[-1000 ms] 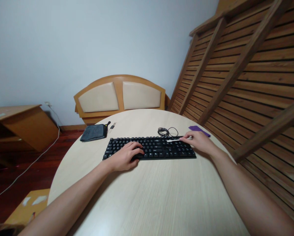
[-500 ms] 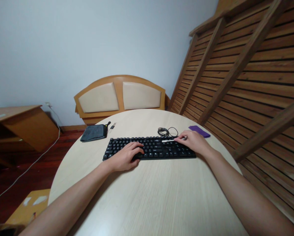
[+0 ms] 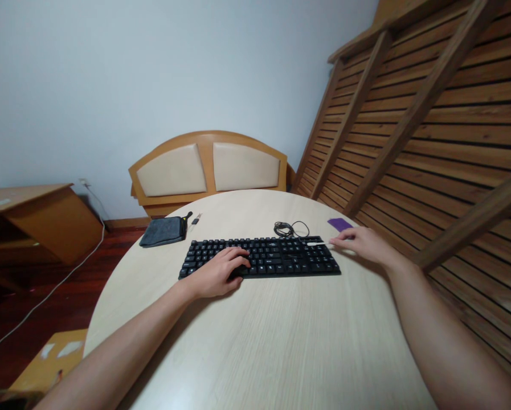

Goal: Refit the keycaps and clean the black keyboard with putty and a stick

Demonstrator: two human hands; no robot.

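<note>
A black keyboard (image 3: 276, 259) lies flat on the round pale table (image 3: 276, 336). Across its lower middle rests my left hand (image 3: 223, 270), open, fingers loosely bent over the keys and thumb at the front edge. Beyond the keyboard's right end, my right hand (image 3: 360, 244) is closed in a pinch on a slim white stick (image 3: 321, 244). The stick points left, its tip over the upper right keys; its other end is hidden by the fingers. Just behind that hand lies a purple cloth (image 3: 339, 224), partly covered by it.
Behind the keyboard sits a coiled black cable (image 3: 284, 229). A dark grey pouch (image 3: 163, 232) and a small black item with a thin strap (image 3: 195, 221) are at the back left. A wooden slatted frame (image 3: 460, 171) leans along the right; a headboard (image 3: 208, 162) stands behind the table.
My right hand has slid right with the white stick, off the keyboard's upper right keys and in front of the purple cloth. My left hand has stayed in place.
</note>
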